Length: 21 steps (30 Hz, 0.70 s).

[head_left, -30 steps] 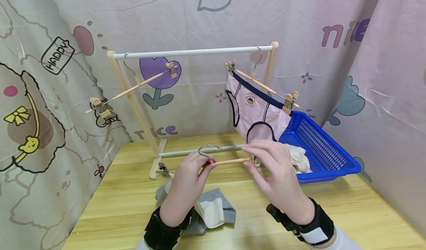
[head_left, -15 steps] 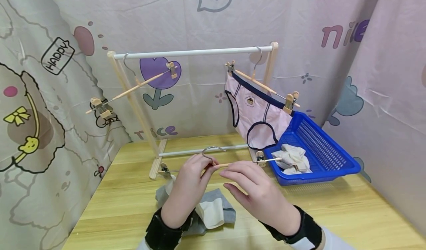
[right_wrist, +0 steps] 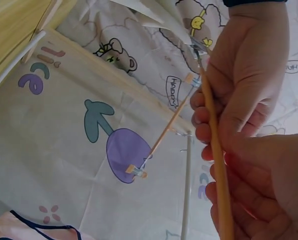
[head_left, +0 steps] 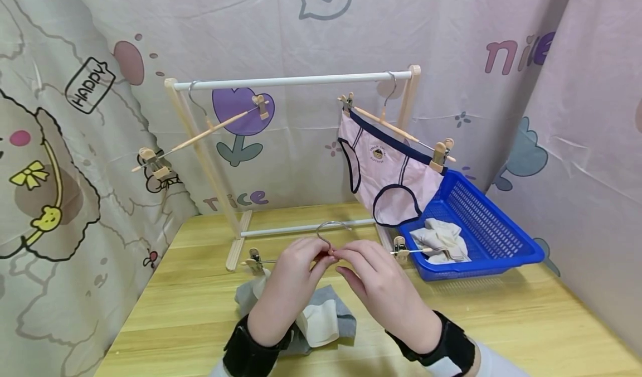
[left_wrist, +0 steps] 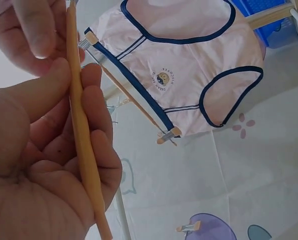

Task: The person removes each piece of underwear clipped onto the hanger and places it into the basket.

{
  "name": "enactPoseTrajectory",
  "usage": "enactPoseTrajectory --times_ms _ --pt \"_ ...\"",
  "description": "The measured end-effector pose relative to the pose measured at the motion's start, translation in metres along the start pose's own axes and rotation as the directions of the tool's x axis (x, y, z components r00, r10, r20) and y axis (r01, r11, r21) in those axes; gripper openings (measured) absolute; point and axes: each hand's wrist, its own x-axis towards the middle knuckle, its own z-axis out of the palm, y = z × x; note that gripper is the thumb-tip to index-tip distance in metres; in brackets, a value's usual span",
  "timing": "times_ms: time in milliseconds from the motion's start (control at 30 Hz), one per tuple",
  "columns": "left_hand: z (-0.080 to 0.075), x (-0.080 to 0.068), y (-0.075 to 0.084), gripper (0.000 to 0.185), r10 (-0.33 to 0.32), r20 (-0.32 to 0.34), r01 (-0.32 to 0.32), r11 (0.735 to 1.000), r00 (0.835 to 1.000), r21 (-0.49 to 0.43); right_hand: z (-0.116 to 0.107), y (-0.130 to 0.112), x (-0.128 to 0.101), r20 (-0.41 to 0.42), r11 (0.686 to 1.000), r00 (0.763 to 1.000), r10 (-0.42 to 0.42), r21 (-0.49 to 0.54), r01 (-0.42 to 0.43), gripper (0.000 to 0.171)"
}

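We hold the hanger [head_left: 331,250] just in front of the rack [head_left: 293,80], left hand [head_left: 293,279] and right hand [head_left: 373,279] both pinching its wooden bar beside the hook. Keeping it level, we mind the clips above the cloth [head_left: 321,318].

Rack [head_left: 293,80]: I see it at the tabletop's [head_left: 501,310] far edge.
Basket [head_left: 481,226]: right of rack.
Cloth [head_left: 321,318]: near edge, centre.

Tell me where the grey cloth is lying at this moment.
In the head view, the grey cloth lies on the wooden table, below both hands and in front of the rack; the blue basket stands to its right.
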Motion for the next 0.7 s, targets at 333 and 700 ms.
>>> enactPoseTrajectory --times_ms 333,700 --pt "0.0013 -0.0001 0.0007 0.017 -0.009 0.033 0.010 1.000 0.999 -0.018 0.0069 0.0039 -0.0006 0.019 0.997 1.000 0.000 -0.078 0.001 0.037" --pt "0.0031 -0.0006 -0.0018 0.013 0.041 0.064 -0.041 0.999 0.997 0.003 0.0098 0.0094 0.0000 -0.011 1.000 1.000 0.009 -0.013 -0.010 0.029"
